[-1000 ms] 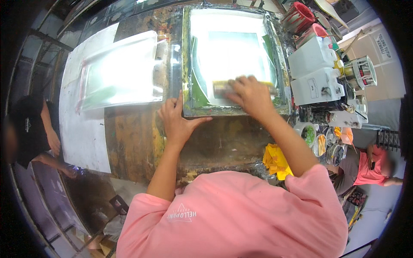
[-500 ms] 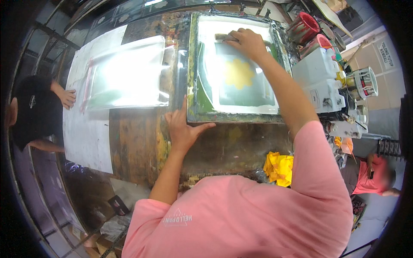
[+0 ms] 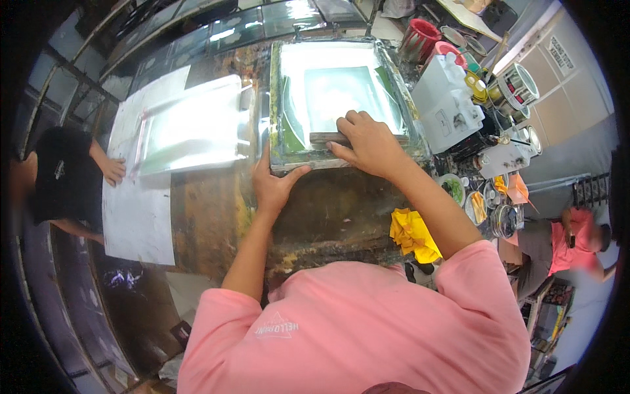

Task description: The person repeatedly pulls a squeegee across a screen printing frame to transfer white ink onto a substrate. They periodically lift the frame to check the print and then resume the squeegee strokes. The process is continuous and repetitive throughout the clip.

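At the far left we note a co-worker in a dark shirt, one hand resting on the edge of a white sheet. Over that sheet and the stained table we find a clear plastic piece, its surface largely lost in glare. Next we record the left hand, spread wide at the near left corner of the frame, forefinger along the side and thumb along the near edge; it grasps nothing. The frame lies flat, with green borders around a pale panel. Inside it, close to the near edge, we place the squeegee, lying crosswise. The right hand is closed on it, fingers over the top and thumb on the near side. Further right we list a crumpled yellow cloth, a red pot, white jugs, and a seated person in pink.
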The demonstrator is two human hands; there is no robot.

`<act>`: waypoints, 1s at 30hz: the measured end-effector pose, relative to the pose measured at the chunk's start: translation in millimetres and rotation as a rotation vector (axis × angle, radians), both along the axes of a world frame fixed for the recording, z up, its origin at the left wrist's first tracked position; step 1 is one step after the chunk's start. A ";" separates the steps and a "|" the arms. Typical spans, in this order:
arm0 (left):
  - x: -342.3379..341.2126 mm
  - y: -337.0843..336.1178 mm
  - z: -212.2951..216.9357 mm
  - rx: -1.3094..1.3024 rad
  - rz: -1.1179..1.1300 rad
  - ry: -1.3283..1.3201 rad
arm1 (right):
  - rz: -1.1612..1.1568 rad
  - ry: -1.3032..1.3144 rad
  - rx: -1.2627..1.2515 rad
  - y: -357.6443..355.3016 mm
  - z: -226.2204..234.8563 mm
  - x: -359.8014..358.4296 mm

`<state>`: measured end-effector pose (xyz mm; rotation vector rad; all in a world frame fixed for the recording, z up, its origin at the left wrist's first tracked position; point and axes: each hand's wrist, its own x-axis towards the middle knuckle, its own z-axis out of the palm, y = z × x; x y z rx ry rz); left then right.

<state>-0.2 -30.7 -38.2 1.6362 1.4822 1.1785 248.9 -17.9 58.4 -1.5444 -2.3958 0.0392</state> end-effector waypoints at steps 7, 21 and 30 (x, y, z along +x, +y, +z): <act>21.5 34.9 66.7 0.435 0.021 -0.294 | -0.065 -0.026 0.584 43.1 74.4 -5.2; 18.9 10.9 17.7 0.058 -0.108 0.801 | -0.045 0.090 0.523 130.8 174.6 1.8; -24.3 65.3 68.8 0.129 0.243 0.171 | -0.084 0.091 0.535 126.6 175.0 -2.2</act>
